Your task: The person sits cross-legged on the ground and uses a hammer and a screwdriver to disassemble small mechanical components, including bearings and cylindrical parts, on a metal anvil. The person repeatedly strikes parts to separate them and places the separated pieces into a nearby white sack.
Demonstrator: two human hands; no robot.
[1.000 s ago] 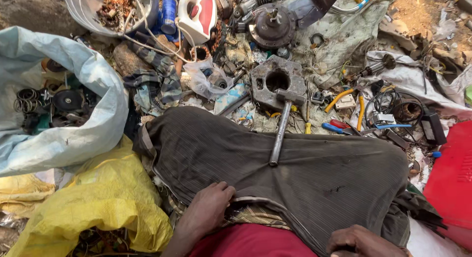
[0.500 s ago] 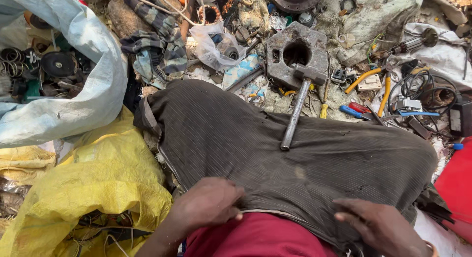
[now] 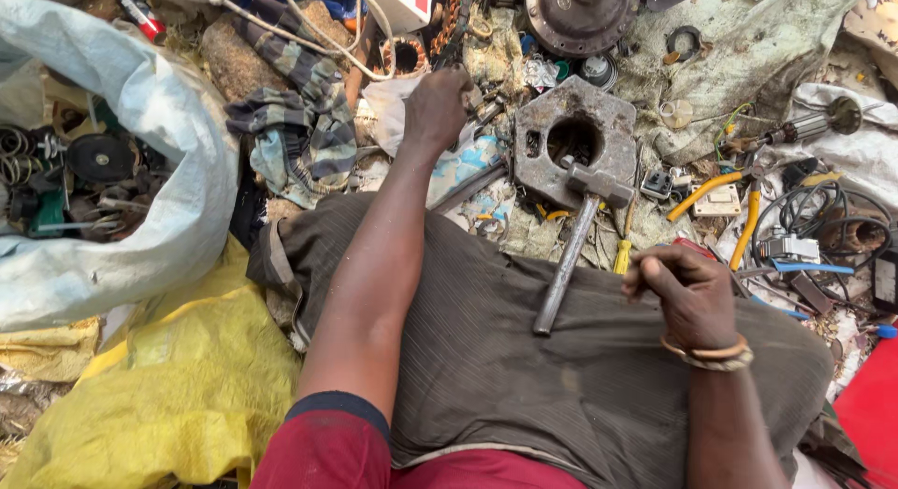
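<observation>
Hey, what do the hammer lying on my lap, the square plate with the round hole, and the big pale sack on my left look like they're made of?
The grey hammer looks all metal, dull steel head and tubular handle, unpainted. The square rusty plate with a round hole seems cast iron or steel: thick, pitted, brown-grey. The large pale blue-white sack appears to be woven plastic, with a faint sheen and crinkled folds.

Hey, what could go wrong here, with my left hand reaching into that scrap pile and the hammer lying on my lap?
The left hand is deep in tangled wires and sharp scrap, so a cut or snag seems possible. The hammer lies loose, head on the metal block and handle on the lap cloth; shifting your legs might send it sliding. The right hand is closed beside it, not holding it.
</observation>
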